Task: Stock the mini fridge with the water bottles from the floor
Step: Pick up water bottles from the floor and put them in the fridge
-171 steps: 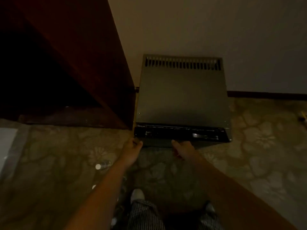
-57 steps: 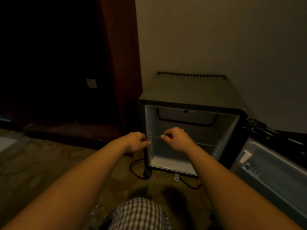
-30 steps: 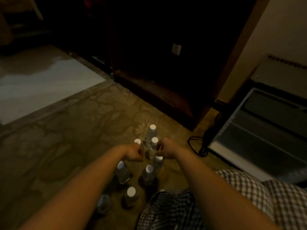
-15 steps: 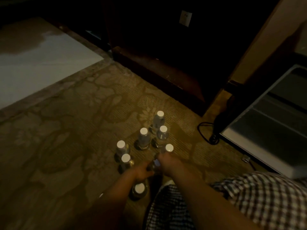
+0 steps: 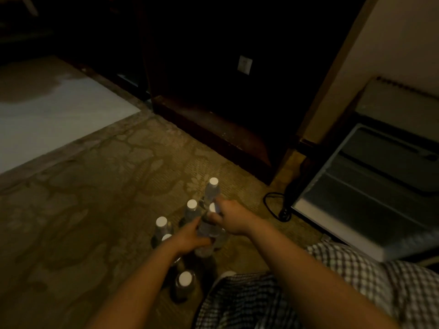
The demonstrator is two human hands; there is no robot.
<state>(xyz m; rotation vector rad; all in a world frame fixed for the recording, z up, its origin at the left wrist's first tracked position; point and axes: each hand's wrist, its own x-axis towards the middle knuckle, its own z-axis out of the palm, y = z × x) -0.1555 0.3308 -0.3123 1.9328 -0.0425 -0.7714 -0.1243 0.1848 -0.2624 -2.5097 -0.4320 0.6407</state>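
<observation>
**Desk:** What is seen at the left?

**Field:** A pale floor slab (image 5: 47, 110) is seen along the left edge of the patterned carpet (image 5: 95, 210). A dark cabinet (image 5: 213, 129) is set at the carpet's far edge.

**Desk:** Where are the water bottles found?

**Field:** The white-capped water bottles (image 5: 191, 208) are stood upright in a cluster on the carpet, well apart from its left edge.

**Desk:** And the hands?

**Field:** One held bottle (image 5: 206, 230) is raised above the cluster. Its body is gripped by the curled left hand (image 5: 187, 236), and its neck is pinched by the right hand (image 5: 234, 218).

**Desk:** And at the right?

**Field:** A black cord (image 5: 284, 213) is looped on the carpet. Beside it the mini fridge (image 5: 356, 210) is shown open at the carpet's right edge, with checked trousers (image 5: 344, 281) pictured below.
</observation>
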